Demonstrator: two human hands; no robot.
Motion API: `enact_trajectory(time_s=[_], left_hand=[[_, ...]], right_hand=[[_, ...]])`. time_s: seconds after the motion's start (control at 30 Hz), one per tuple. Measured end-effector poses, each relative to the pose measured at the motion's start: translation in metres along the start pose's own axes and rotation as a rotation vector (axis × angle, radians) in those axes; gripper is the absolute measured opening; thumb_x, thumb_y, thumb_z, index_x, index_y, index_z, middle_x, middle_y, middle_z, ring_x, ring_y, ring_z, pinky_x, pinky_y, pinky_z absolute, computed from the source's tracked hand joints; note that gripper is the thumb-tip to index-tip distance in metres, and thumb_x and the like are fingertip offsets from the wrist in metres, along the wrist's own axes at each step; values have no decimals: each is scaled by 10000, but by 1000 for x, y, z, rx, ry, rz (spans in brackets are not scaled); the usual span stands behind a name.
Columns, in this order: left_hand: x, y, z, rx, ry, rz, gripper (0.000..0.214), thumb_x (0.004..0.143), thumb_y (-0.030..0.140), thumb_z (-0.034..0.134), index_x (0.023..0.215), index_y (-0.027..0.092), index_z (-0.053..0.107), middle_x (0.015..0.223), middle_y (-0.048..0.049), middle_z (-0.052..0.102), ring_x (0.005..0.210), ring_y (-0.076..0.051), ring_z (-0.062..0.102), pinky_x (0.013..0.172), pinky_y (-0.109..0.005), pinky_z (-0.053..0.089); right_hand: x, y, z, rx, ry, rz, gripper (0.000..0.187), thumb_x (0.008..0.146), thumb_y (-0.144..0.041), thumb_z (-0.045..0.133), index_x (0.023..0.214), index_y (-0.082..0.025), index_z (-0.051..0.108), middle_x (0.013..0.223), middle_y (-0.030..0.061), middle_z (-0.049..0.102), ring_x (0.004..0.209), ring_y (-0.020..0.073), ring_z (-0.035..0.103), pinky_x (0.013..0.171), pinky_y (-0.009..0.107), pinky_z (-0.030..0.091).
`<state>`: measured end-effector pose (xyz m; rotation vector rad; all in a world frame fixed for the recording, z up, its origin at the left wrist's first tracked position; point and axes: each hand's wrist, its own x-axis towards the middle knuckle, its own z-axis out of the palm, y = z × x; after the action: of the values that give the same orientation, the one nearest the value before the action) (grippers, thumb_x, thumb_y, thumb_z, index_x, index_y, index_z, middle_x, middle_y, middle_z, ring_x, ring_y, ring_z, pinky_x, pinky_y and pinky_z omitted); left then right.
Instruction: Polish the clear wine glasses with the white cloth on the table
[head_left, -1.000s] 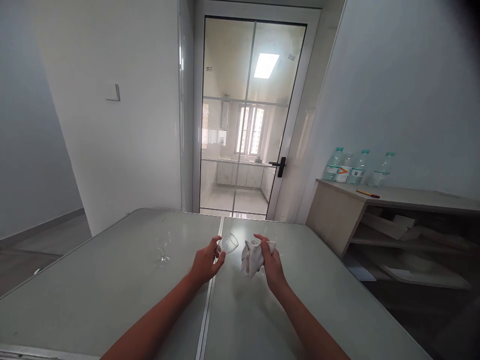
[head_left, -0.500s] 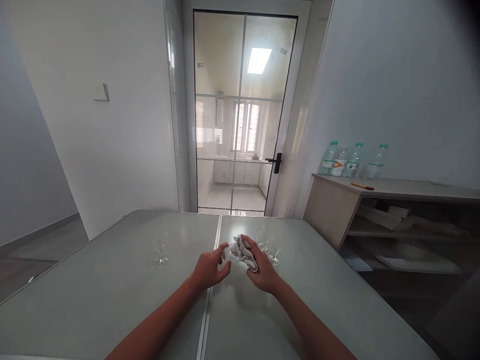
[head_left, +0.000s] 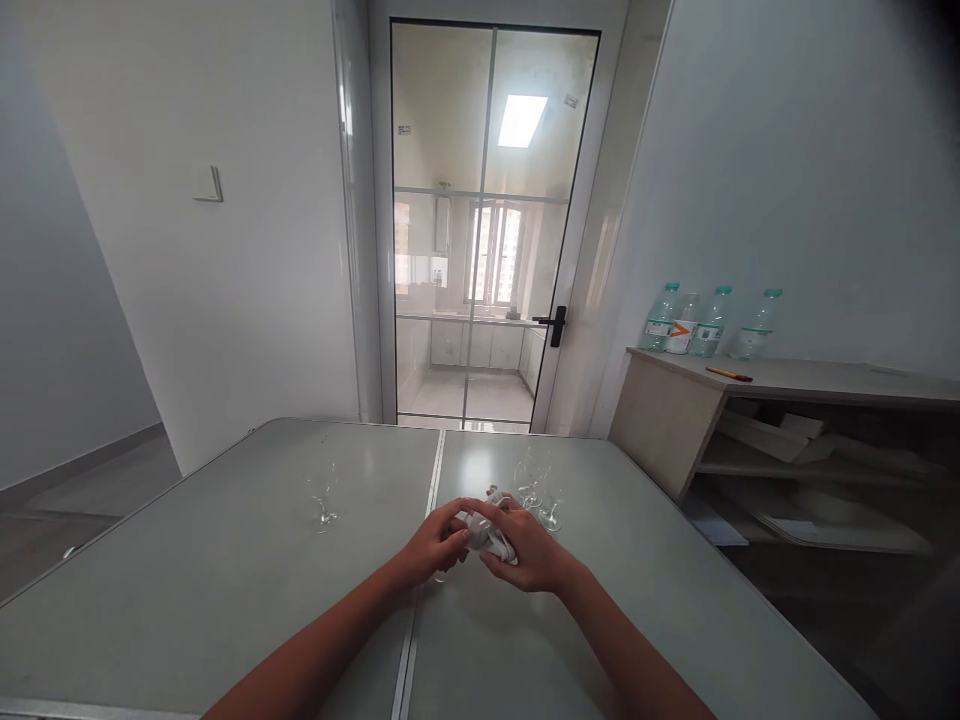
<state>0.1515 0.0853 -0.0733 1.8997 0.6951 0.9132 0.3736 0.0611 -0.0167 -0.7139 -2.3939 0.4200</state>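
My left hand is closed around a clear stemmed glass, mostly hidden behind the fingers; part of what looks like its foot shows below them. A crumpled white cloth is gripped in my right hand, pressed against the glass. Both hands meet above the table's middle seam, fingertips nearly touching. Just beyond my right hand, a few clear stemmed glasses stand close together. Another clear stemmed glass stands upright by itself, left of my left hand.
The grey-green table has a metal strip down its middle. Behind it is a glazed door with a black handle. On the right, a wooden shelf unit carries several plastic bottles and a yellow-and-red pen-like item.
My hands have come together and slightly lower. The left fingers have closed further around the glass, and the right hand has turned over the cloth. The standing glasses have not moved.
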Motion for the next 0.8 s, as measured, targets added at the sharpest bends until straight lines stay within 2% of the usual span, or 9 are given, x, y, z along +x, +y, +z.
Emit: enact_trajectory(time_s=[0.1, 0.2, 0.33, 0.4, 0.5, 0.6, 0.67, 0.73, 0.8], left_hand=[[-3, 4, -8, 366, 64, 88, 424, 973, 451, 490, 1304, 190, 537, 682, 15, 616, 550, -127, 540, 561, -237, 406], [-3, 4, -16, 734, 144, 108, 445, 950, 383, 535, 1365, 221, 517, 854, -47, 728, 691, -188, 656, 648, -272, 455], [-1, 4, -15, 882, 193, 117, 492, 931, 394, 567, 1387, 216, 520, 957, -106, 755, 744, -230, 699, 658, -294, 488], [-1, 6, -11, 790, 211, 119, 473, 936, 420, 559, 1362, 214, 538, 877, -82, 744, 710, -216, 687, 656, -291, 489], [1, 13, -2, 433, 199, 28, 411, 954, 490, 534, 1244, 205, 586, 665, 4, 644, 558, -150, 587, 596, -258, 456], [3, 19, 6, -43, 68, -141, 431, 944, 584, 517, 1035, 172, 608, 538, 61, 493, 414, -90, 418, 480, -226, 386], [5, 21, 10, -297, -37, -243, 457, 929, 621, 517, 920, 168, 578, 540, 63, 451, 400, -75, 369, 424, -211, 333], [5, 21, 15, -437, -88, -297, 474, 917, 645, 518, 884, 173, 550, 565, 58, 435, 419, -77, 365, 391, -198, 286], [4, 21, 20, -421, -77, -286, 492, 925, 666, 483, 894, 178, 542, 565, 59, 431, 416, -80, 365, 378, -194, 266]], right_hand=[[4, -1, 3, 153, 17, 137, 506, 988, -385, 492, 1487, -306, 461, 807, 5, 631, 746, 193, 523, 859, 379, 461], [8, 3, 10, 423, 122, 319, 496, 1021, -506, 406, 1472, -313, 474, 837, 0, 615, 689, 163, 523, 737, 316, 482], [10, 9, 16, 646, 283, 459, 567, 1026, -590, 295, 1492, -300, 436, 895, 18, 615, 753, 173, 579, 702, 289, 493], [10, 10, 17, 596, 298, 439, 572, 1030, -589, 277, 1493, -291, 430, 886, 18, 619, 776, 179, 590, 717, 290, 493], [7, 11, 15, 354, 221, 285, 537, 1011, -563, 398, 1463, -285, 478, 907, 20, 651, 819, 189, 589, 798, 318, 482], [2, 14, 10, 180, 151, 144, 489, 1013, -499, 429, 1447, -289, 511, 935, 24, 680, 854, 199, 591, 873, 354, 458], [-1, 17, 8, 155, 141, 108, 460, 1018, -471, 414, 1416, -281, 547, 879, 18, 672, 820, 199, 585, 855, 354, 454], [-2, 19, 7, 173, 157, 107, 425, 1004, -472, 438, 1328, -260, 615, 829, 13, 648, 760, 189, 569, 801, 334, 451], [0, 20, 7, 240, 188, 147, 389, 996, -479, 454, 1214, -234, 663, 803, 9, 625, 696, 169, 546, 731, 304, 444]])
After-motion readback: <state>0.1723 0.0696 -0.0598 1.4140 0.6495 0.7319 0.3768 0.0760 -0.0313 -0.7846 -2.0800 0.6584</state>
